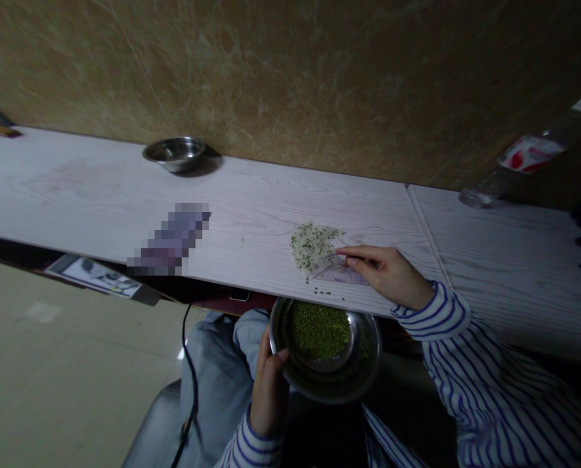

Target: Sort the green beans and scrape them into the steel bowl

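Two hands we see: the left hand [271, 387] grips the steel bowl [371, 370] of green grains [320, 328] by its rim, at the near edge of the table [251, 208]; the right hand [390, 273] pinches a clear plastic piece [327, 264] between thumb and fingers, touching the white-and-green pile [312, 244]. We should move this piece low and gently — stray grains [322, 292] lie near the edge — and keep the bowl steady.
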Tool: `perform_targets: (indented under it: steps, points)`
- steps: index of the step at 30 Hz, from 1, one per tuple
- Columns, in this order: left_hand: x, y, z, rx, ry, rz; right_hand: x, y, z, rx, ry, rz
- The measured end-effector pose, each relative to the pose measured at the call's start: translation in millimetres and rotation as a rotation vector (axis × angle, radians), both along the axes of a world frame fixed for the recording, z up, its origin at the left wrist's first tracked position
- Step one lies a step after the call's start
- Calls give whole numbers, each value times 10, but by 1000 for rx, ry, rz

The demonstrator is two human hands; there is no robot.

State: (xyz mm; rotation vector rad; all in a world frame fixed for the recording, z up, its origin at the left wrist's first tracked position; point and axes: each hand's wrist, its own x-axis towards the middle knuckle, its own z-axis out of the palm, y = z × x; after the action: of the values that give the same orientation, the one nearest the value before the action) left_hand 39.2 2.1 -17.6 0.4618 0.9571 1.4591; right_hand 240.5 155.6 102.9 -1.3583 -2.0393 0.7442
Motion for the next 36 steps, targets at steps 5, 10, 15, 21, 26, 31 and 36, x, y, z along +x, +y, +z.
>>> perform_targets:
  steps: [5, 10, 15, 21, 26, 31, 36]
  points:
    - [1, 11, -3, -24, -3, 11, -39, -14, 1, -4, 23, 37]
    - [4, 13, 14, -1, 9, 7, -29, -3, -3, -5, -24, -10]
    - [-6, 7, -34, 8, 13, 5, -14, 18, -24, 14, -10, -9]
    - [-2, 10, -9, -11, -12, 9, -31, 5, -49, -28, 34, 31]
    - [-3, 6, 20, -18, -12, 17, -40, 19, -69, -11, 80, 52]
    - [-9, -8, 29, -44, -8, 27, -102, 76, -57, -19, 107, 127]
    - [-10, 6, 64, -39, 14, 35, -65, 80, -11, -58, 100, 185]
